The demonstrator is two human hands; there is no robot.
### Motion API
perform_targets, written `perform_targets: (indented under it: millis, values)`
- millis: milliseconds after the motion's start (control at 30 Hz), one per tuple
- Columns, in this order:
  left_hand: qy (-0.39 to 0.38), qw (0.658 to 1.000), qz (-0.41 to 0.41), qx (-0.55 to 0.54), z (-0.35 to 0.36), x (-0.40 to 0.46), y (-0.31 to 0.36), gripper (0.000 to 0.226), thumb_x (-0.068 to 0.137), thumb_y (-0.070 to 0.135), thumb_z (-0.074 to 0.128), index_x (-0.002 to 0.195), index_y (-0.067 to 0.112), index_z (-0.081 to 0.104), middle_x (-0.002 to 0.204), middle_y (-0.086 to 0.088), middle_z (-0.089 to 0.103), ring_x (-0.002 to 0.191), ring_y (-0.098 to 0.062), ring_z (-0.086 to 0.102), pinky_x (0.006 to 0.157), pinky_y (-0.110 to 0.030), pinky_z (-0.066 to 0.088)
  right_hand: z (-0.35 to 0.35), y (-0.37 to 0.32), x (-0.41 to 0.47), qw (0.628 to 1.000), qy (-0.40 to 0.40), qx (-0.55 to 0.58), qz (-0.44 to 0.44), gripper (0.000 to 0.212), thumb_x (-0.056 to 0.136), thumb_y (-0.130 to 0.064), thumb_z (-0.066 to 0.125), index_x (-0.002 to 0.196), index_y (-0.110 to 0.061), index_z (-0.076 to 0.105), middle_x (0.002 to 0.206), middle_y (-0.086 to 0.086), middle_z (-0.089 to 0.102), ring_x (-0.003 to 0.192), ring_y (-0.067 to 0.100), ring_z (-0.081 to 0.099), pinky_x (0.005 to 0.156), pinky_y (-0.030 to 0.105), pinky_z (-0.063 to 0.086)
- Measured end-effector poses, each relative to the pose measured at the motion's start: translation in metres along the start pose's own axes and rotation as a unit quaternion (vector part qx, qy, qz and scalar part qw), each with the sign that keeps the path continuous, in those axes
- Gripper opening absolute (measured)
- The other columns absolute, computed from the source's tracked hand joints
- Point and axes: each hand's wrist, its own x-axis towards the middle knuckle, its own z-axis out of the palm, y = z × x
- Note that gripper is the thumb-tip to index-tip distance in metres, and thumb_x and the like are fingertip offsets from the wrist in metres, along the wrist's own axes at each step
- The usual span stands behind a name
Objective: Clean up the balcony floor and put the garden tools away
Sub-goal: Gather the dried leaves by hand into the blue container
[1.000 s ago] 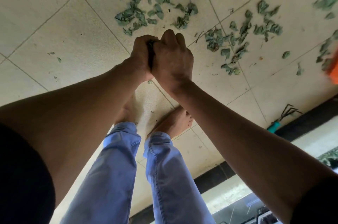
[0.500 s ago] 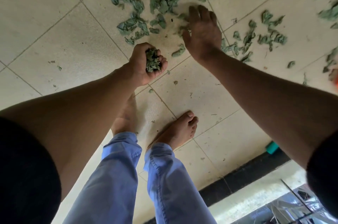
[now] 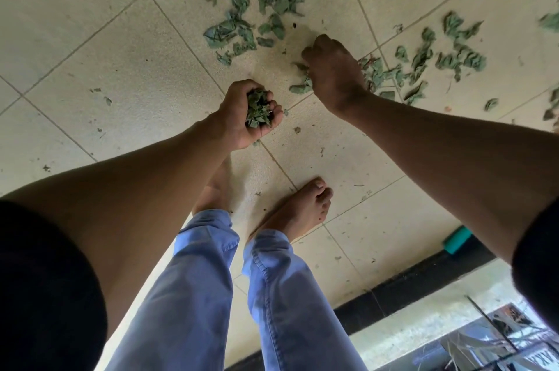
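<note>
Our left hand [image 3: 242, 113] cups gathered leaves [image 3: 257, 109]; our right hand [image 3: 334, 71], at two o'clock, clutches floor leaves [image 3: 299, 87].

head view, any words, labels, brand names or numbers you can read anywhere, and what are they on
None can be read with confidence.
Pale sign or plate at the bottom right corner, below the balcony edge: dark letters, cut off by the frame and turned, too blurred to read.
Teal tool handle by the dark border: no label shows.
Blue trousers: no tag or brand shows.
</note>
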Motion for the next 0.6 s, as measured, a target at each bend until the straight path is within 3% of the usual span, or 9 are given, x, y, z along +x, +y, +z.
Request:
perform_targets:
  millis: [167, 267, 333, 400, 467, 533, 600]
  values:
    - [0.01, 1.0, -0.007, -0.01, -0.004, -0.005, -0.002, 0.039, 0.099, 0.019, 0.045, 0.069, 0.005, 0.064, 0.069, -0.009, 0.057, 0.063, -0.021, 0.062, 0.064, -0.033, 0.058, -0.007, -0.015, 0.001, 0.964, 0.104, 0.206, 0.133, 0.014, 0.077, 0.0, 0.066, 0.078, -0.012, 0.073, 0.086, 0.006, 0.069, 0.075, 0.02, 0.064, 0.063, 0.036, 0.055]
    - [0.027, 0.999, -0.001, -0.022, -0.005, -0.012, 0.0, 0.037, 0.099, 0.019, 0.046, 0.073, 0.003, 0.066, 0.071, -0.01, 0.059, 0.063, -0.021, 0.064, 0.068, -0.034, 0.059, -0.027, -0.049, -0.011, 0.924, 0.158, 0.325, 0.124, 0.002, 0.079, -0.01, 0.072, 0.078, -0.011, 0.074, 0.077, -0.002, 0.07, 0.07, 0.01, 0.063, 0.063, 0.029, 0.054]
    - [0.033, 0.999, 0.008, -0.027, -0.003, -0.021, 0.002, 0.031, 0.099, 0.018, 0.046, 0.082, 0.003, 0.068, 0.077, -0.01, 0.063, 0.07, -0.021, 0.065, 0.068, -0.033, 0.06, -0.038, -0.077, -0.027, 0.913, 0.153, 0.364, 0.098, 0.008, 0.079, -0.016, 0.076, 0.082, -0.009, 0.074, 0.078, -0.001, 0.07, 0.071, 0.011, 0.064, 0.064, 0.027, 0.055]
    - [0.044, 0.999, 0.02, -0.01, 0.0, -0.031, 0.003, 0.028, 0.097, 0.015, 0.045, 0.083, 0.006, 0.067, 0.077, -0.007, 0.067, 0.071, -0.018, 0.067, 0.062, -0.028, 0.059, -0.039, -0.101, -0.042, 0.921, 0.13, 0.356, 0.087, 0.004, 0.08, -0.011, 0.077, 0.083, -0.011, 0.074, 0.08, 0.0, 0.069, 0.073, 0.013, 0.064, 0.064, 0.028, 0.053]
    - [0.055, 0.998, 0.02, 0.011, 0.0, -0.036, 0.004, 0.037, 0.096, 0.014, 0.043, 0.063, 0.011, 0.06, 0.059, -0.003, 0.059, 0.057, -0.016, 0.062, 0.052, -0.023, 0.051, -0.033, -0.119, -0.052, 0.946, 0.112, 0.293, 0.082, 0.005, 0.085, -0.012, 0.07, 0.083, -0.014, 0.074, 0.081, 0.002, 0.066, 0.073, 0.015, 0.061, 0.058, 0.027, 0.047]
    - [0.062, 0.998, 0.013, 0.019, -0.001, -0.039, 0.004, 0.041, 0.094, 0.018, 0.046, 0.053, 0.016, 0.051, 0.055, -0.002, 0.05, 0.057, -0.018, 0.058, 0.054, -0.022, 0.048, -0.027, -0.134, -0.057, 0.97, 0.108, 0.2, 0.089, 0.014, 0.088, -0.014, 0.06, 0.08, -0.015, 0.072, 0.075, 0.002, 0.063, 0.073, 0.021, 0.057, 0.056, 0.03, 0.039]
    - [0.066, 0.998, 0.003, 0.015, -0.003, -0.041, 0.005, 0.039, 0.094, 0.025, 0.05, 0.056, 0.017, 0.053, 0.057, -0.002, 0.054, 0.057, -0.019, 0.062, 0.057, -0.022, 0.05, -0.024, -0.144, -0.059, 0.977, 0.12, 0.154, 0.088, 0.019, 0.088, -0.011, 0.057, 0.075, -0.016, 0.07, 0.067, 0.0, 0.06, 0.073, 0.025, 0.054, 0.062, 0.031, 0.035]
